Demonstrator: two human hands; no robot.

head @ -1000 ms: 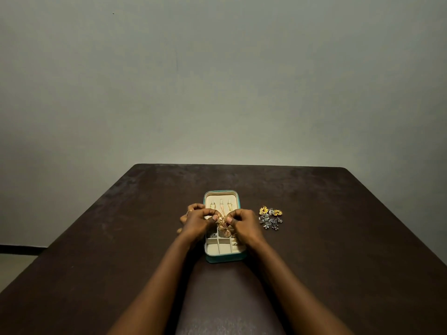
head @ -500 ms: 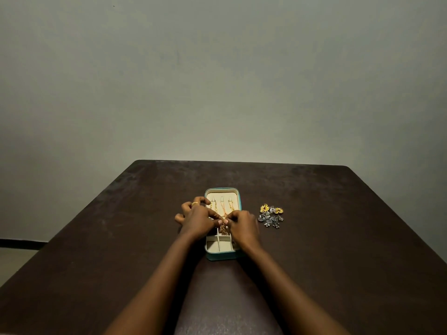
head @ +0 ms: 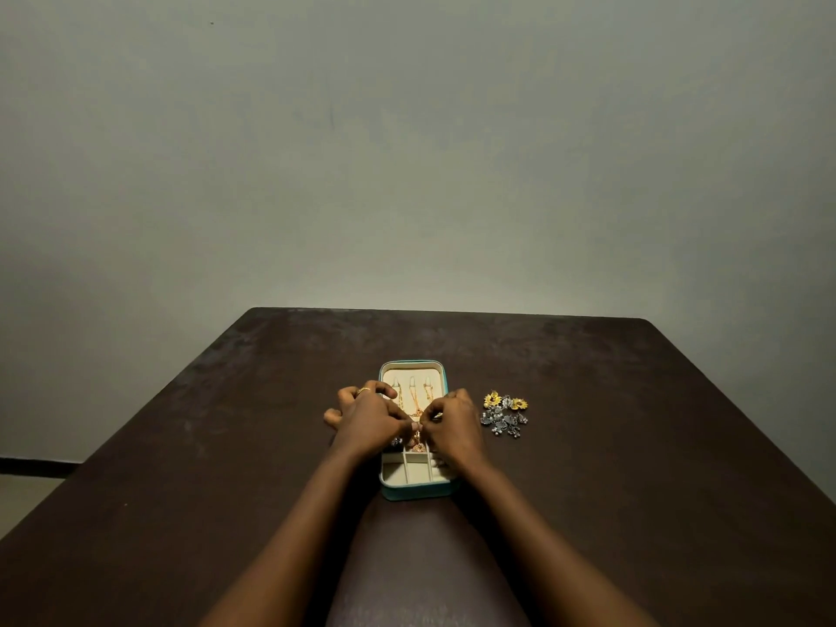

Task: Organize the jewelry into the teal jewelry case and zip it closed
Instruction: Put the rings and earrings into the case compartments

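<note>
Over the open teal jewelry case, our left hand and right hand both pinch the gold chain. We judge it light, limp, tangle-prone; grip near its clasp. Earrings lie at 3 o'clock.

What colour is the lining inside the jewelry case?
The lining is cream; the jewelry case shell is teal. Best seen in the head view.
</note>
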